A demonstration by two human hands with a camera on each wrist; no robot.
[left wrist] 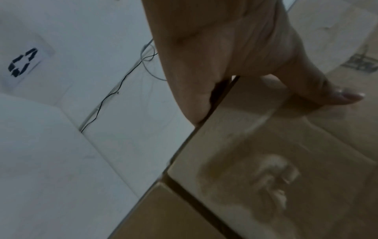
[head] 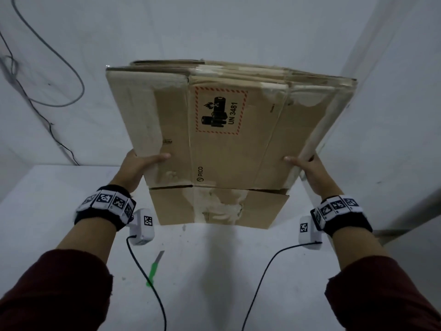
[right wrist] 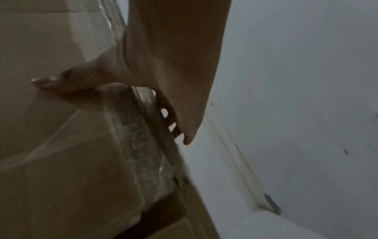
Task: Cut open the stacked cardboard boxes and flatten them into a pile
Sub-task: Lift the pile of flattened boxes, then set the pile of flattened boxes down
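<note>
Now both hands, left (head: pixel 140 164) and right (head: pixel 307 167), pinch the flattened boxes (head: pixel 229 130) by their side edges, thumbs on top, holding the stack tilted above the bench (head: pixel 47 211), probably to square it; knife (head: pixel 155 268) lies below.

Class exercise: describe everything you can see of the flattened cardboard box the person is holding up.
The flattened cardboard box is brown corrugated board, folded flat in several layers, with torn tape residue and clear tape along its right edge. It carries a red-hatched battery label reading UN 3481 and a PICO logo. It is held tilted above the white table. The left hand and right hand grip its side edges, thumbs on top.
</note>
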